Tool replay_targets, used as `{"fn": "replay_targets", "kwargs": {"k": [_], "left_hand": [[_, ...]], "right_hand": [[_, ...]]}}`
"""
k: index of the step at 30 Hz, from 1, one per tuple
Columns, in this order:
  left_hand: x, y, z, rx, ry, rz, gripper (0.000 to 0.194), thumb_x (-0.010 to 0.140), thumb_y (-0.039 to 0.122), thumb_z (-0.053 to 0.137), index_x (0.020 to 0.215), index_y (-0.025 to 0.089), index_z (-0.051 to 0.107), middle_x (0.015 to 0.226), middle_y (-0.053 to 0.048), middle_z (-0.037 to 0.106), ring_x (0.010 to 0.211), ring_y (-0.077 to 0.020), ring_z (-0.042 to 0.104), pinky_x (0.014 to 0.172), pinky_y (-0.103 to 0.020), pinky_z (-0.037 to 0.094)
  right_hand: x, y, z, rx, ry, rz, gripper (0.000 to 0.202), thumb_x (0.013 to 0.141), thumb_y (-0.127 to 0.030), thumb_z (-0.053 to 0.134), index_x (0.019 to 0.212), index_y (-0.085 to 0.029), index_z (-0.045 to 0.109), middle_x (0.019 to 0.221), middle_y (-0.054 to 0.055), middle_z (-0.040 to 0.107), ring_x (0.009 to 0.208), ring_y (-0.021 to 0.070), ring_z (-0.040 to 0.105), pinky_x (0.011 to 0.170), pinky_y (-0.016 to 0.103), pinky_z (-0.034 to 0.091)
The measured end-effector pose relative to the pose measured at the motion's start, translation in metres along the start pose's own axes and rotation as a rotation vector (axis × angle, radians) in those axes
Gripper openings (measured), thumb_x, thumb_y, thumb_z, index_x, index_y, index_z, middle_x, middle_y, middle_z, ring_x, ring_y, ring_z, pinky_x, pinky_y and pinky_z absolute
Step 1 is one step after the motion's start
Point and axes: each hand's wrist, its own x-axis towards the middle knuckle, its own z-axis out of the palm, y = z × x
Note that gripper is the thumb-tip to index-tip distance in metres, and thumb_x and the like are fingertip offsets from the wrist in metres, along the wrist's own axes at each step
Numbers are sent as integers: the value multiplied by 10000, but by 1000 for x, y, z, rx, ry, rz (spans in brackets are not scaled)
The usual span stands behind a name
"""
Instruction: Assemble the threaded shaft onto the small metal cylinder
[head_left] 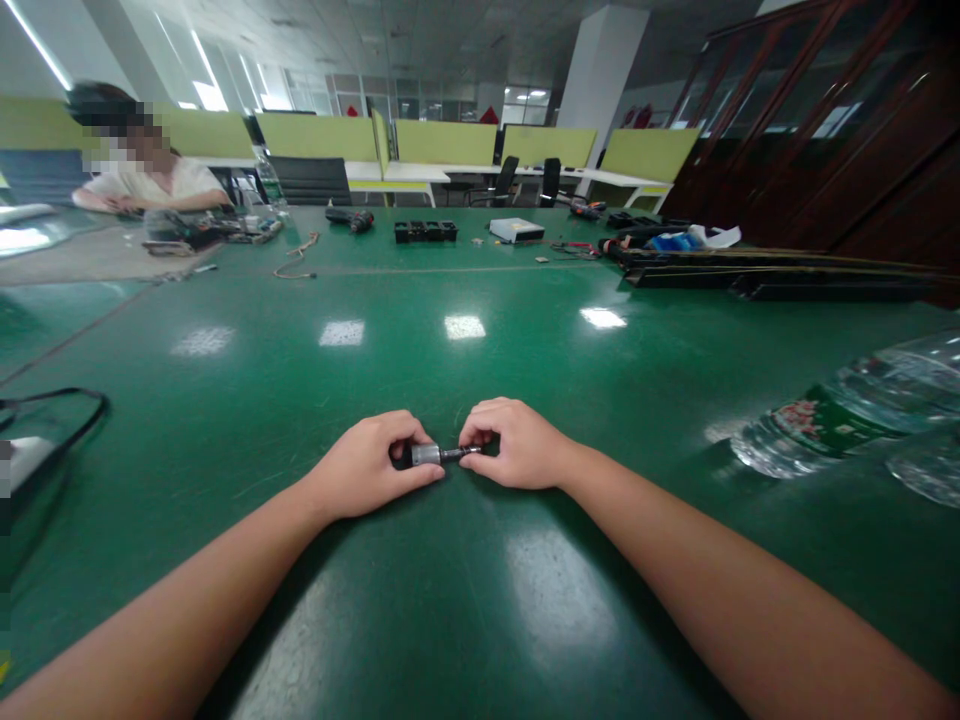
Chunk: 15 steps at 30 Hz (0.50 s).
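Note:
A small silver metal cylinder (pixel 426 455) with a dark rear end lies sideways just above the green table. It looks like a small motor, though its exact kind is unclear. My left hand (pixel 375 462) grips this cylinder between thumb and fingers. From its right end a thin dark metal shaft (pixel 452 454) sticks out toward my right hand (pixel 517 445). The thumb and fingertips of that hand pinch the shaft's far end, and they partly hide it.
Clear plastic bottles (pixel 832 415) lie at the right. A cable (pixel 82 395) enters from the left. Along the far side are a power drill (pixel 349 219), a black block (pixel 425 232), a white box (pixel 516 230) and long black bars (pixel 750 275). A person (pixel 157 175) sits far left.

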Motion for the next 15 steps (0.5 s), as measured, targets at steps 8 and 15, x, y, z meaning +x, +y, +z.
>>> {"fn": "replay_targets", "kwargs": {"k": [8, 15], "left_hand": [[0, 1, 0, -7, 11, 0, 255, 796, 428, 691, 844, 178, 667, 734, 0, 592, 660, -141, 524, 599, -239, 379], [0, 1, -1, -1, 5, -11, 276, 808, 445, 679, 841, 172, 662, 734, 0, 588, 663, -143, 525, 603, -246, 372]], "right_hand": [[-1, 3, 0, -7, 15, 1, 57, 720, -176, 709, 759, -171, 666, 692, -7, 605, 658, 125, 539, 679, 256, 412], [0, 5, -1, -12, 18, 7, 47, 727, -178, 702, 761, -167, 671, 697, -5, 611, 662, 122, 540, 676, 255, 413]]}}
